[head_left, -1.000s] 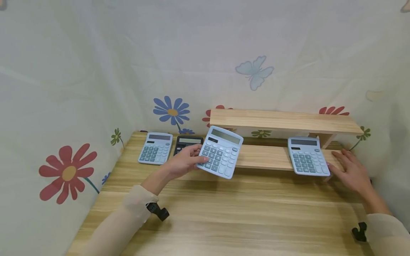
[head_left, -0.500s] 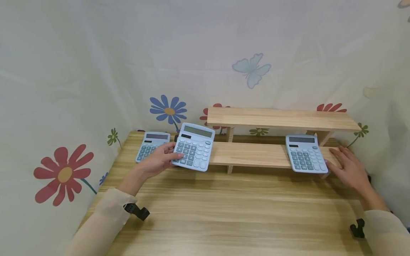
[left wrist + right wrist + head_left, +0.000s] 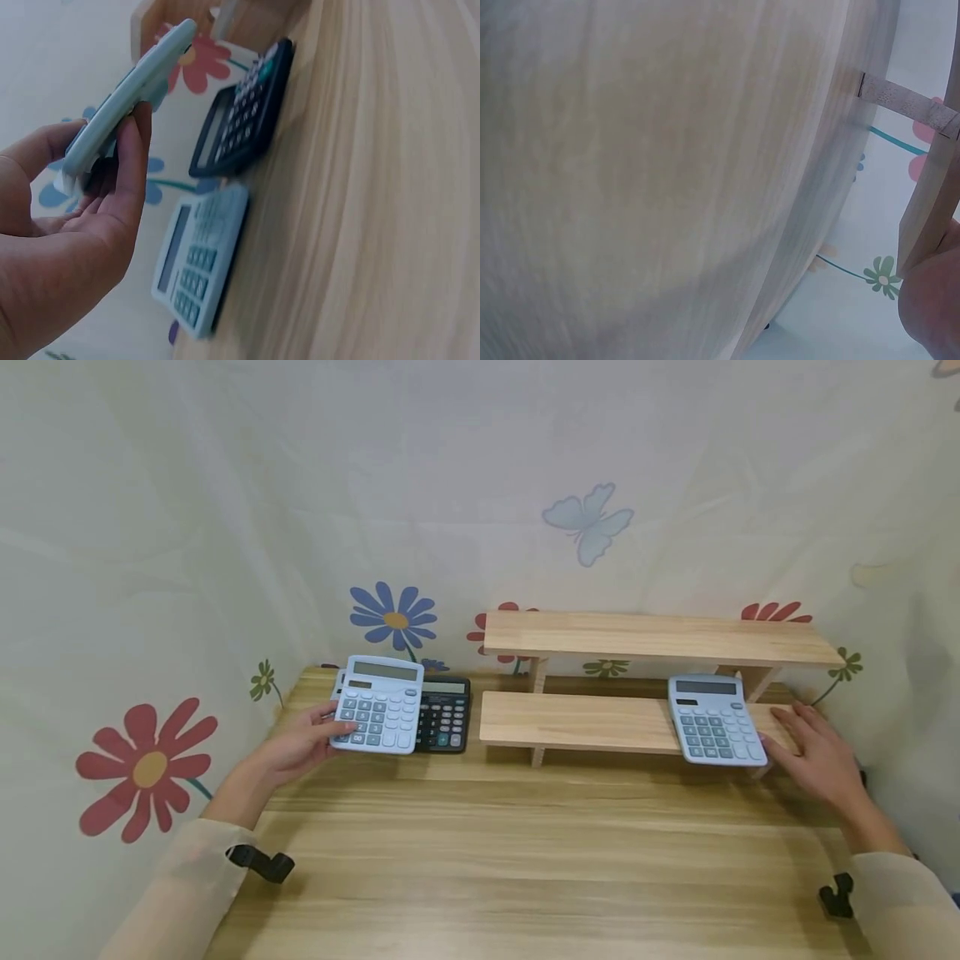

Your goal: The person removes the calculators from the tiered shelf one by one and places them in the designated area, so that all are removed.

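Observation:
My left hand (image 3: 296, 745) grips a light blue calculator (image 3: 384, 702) by its lower left side, thumb over the keys and fingers beneath. It is raised above the desk and tilted, as the left wrist view shows. Below it stand a black calculator (image 3: 244, 112) and a second light blue calculator (image 3: 201, 259); in the head view the held one covers most of that light blue one. My right hand (image 3: 821, 758) rests on the right end of the wooden rack's lower shelf (image 3: 577, 720). Its thumb lies right at the edge of another light blue calculator (image 3: 716, 727) leaning there.
The rack's upper shelf (image 3: 660, 637) runs behind and above the lower one, on wooden supports (image 3: 537, 675). A wood-grain desk (image 3: 525, 852) stretches in front. Flower-printed cloth (image 3: 442, 468) hangs behind and at both sides.
My left hand has carried its calculator leftward from in front of the rack, over the black calculator, to above the light blue one on the desk. The right hand stays at the shelf.

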`<state>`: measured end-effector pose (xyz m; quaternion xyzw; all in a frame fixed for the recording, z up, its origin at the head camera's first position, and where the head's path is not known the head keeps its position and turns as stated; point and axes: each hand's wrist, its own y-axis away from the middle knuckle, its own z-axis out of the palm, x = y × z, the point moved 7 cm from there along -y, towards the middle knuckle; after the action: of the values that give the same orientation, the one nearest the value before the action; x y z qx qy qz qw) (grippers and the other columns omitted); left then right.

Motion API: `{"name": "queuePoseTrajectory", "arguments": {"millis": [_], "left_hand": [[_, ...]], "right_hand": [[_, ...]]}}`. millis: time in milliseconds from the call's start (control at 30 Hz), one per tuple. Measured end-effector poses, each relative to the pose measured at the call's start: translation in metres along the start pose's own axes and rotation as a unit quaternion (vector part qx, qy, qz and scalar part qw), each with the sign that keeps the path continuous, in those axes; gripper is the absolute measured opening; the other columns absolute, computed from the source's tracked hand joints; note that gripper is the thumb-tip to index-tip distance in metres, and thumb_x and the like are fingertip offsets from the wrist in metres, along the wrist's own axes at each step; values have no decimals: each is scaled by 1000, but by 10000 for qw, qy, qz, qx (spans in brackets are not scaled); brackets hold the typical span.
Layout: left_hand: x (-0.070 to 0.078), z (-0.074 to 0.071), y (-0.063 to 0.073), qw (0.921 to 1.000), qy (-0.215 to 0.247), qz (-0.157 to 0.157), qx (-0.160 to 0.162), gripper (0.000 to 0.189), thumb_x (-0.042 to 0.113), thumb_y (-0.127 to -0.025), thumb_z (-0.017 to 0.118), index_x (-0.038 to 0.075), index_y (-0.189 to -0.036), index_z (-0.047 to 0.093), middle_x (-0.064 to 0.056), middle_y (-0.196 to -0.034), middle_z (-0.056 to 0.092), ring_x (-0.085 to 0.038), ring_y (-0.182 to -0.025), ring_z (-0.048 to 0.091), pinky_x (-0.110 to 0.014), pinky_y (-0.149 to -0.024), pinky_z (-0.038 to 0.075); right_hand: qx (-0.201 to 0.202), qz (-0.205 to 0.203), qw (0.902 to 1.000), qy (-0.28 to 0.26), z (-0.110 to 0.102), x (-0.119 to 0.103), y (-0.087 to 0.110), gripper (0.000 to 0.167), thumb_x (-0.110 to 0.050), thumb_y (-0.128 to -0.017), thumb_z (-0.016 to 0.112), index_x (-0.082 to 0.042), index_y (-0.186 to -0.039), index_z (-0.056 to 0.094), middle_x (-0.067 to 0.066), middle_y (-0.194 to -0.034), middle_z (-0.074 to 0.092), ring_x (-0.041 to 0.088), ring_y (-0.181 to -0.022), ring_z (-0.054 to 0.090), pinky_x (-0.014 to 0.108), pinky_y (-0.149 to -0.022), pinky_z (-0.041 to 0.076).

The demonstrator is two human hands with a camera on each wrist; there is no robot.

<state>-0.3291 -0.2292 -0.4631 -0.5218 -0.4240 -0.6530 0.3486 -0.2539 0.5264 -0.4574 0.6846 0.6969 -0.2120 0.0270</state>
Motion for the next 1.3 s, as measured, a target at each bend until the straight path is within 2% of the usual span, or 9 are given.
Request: {"name": "queuePoseTrajectory", "arguments": {"millis": [300, 500, 633, 800, 900, 1300], "left_hand": [[-17, -38, 17, 9984, -255, -489, 105, 71, 15, -108, 64, -4, -164, 25, -1, -129, 72, -16, -115, 71, -39, -106, 56], [-28, -53, 26, 9963, -391, -756, 111, 75, 17, -107, 66, -6, -163, 22, -2, -130, 71, -16, -116, 70, -38, -105, 57], [-38, -60, 33, 9949, -163, -992, -5, 75, 14, -108, 64, -7, -163, 19, -5, -131, 71, -19, -118, 70, -42, -107, 56], [-46, -63, 42, 9924, 84, -1193, -280, 72, 10, -109, 60, -9, -163, 16, -5, -129, 73, -21, -117, 71, -43, -106, 57], [-49, -64, 46, 9921, 105, -1189, -395, 73, 8, -110, 57, -11, -162, 11, -5, -128, 73, -20, -117, 71, -40, -105, 57], [-60, -58, 49, 9886, 249, -1378, -554, 69, 6, -110, 56, -11, -162, 16, -8, -131, 72, -23, -119, 70, -41, -106, 57]], "right_hand": [[-2, 57, 10000, 68, 2, 2, -1, 74, -48, -109, 50, 5, -157, 36, 39, -164, 22, 57, -154, 15, 82, -115, 18], [-41, 57, 10000, 27, 3, 4, -2, 73, -48, -109, 51, 5, -158, 36, 39, -165, 19, 57, -154, 14, 83, -114, 18], [-49, 64, 10000, 10, 4, 4, -2, 74, -48, -108, 51, 4, -158, 36, 38, -165, 20, 57, -154, 14, 83, -115, 17], [-47, 77, 10000, 2, 5, 4, -2, 73, -48, -109, 51, 5, -157, 37, 39, -165, 21, 57, -155, 14, 83, -113, 19], [-48, 65, 10000, 10, 4, 4, -2, 73, -47, -109, 51, 5, -157, 37, 39, -165, 21, 57, -154, 14, 84, -113, 19], [-41, 74, 10000, -5, 4, 4, -1, 73, -47, -109, 51, 6, -157, 37, 39, -165, 20, 57, -155, 12, 82, -117, 16]]}}
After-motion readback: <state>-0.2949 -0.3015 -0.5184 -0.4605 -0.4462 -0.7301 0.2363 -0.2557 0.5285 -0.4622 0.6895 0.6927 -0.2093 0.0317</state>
